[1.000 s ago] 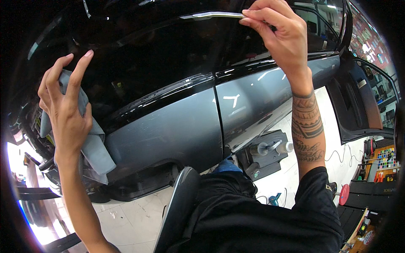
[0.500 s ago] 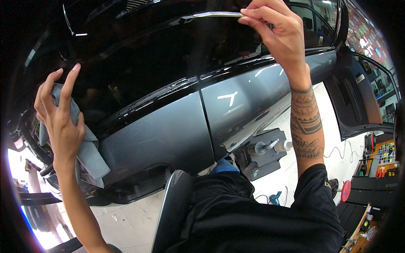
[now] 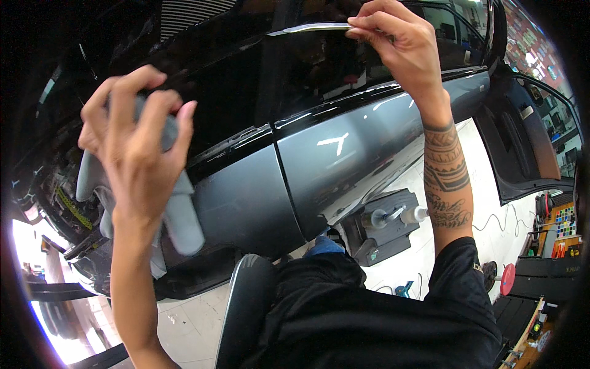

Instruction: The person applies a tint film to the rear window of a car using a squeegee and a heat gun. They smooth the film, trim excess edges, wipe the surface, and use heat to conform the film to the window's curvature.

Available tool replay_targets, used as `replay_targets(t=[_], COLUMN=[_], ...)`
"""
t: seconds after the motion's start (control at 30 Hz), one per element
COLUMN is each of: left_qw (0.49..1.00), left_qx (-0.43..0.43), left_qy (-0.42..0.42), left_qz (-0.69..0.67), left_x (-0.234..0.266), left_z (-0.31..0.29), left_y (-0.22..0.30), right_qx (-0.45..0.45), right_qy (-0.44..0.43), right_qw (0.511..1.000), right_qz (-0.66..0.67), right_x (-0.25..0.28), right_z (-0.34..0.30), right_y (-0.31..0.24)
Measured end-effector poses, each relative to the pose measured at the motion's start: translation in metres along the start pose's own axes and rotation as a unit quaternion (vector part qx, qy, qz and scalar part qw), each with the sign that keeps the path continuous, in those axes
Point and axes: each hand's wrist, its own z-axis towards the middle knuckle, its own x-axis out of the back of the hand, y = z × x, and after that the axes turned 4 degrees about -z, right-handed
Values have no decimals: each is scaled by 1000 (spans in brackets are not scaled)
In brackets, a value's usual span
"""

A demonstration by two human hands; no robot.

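Observation:
My left hand (image 3: pixel 138 144) is curled over a grey cloth (image 3: pixel 184 227), which hangs in folds below the palm, in front of the car's glossy black surface. High on the right, my right hand (image 3: pixel 399 46) pinches the end of a thin whitish strip (image 3: pixel 316 27) between thumb and fingers. From there the strip runs left across the black surface (image 3: pixel 239 80); whether it is film or trim is unclear. Grey side panels (image 3: pixel 338 147) of the car lie below both hands, with a dark seam between them.
At the right, a car door (image 3: pixel 522 135) stands open. A dark platform (image 3: pixel 387 227) below the panels carries bottles (image 3: pixel 413 214). A blue-green tool (image 3: pixel 403 289) lies on the pale floor, and a black panel with a pale edge (image 3: pixel 246 301) is close to my body.
My left hand has swung right with the cloth, its fingers more curled. The right hand keeps its pinch on the strip, shifted only slightly left. The view has moved a little.

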Motion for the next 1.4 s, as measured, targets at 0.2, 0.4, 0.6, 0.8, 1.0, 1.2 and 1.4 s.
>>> replay_targets(t=[0.2,0.4,0.6,0.8,1.0,1.2,1.4], left_qw=[999,997,994,990,992,992,990], left_qx=[-29,-59,-97,-122,-111,-119,-137], left_qy=[33,40,55,35,31,3,13], left_qz=[15,6,0,-57,-44,-50,-32], left_x=[-33,-41,-45,-44,-41,-38,-42], left_z=[35,52,61,66,65,70,77], left_y=[23,25,22,14,18,22,28], right_qx=[8,-19,-34,30,-162,-311,-391], right_qy=[1,2,8,-8,70,151,183], right_qw=[999,996,993,999,966,854,719], right_qz=[46,81,111,28,191,390,546], right_x=[0,0,2,11,-1,-19,-46], right_z=[3,1,1,7,-44,-43,-22], right_y=[7,12,20,22,16,-36,-70])
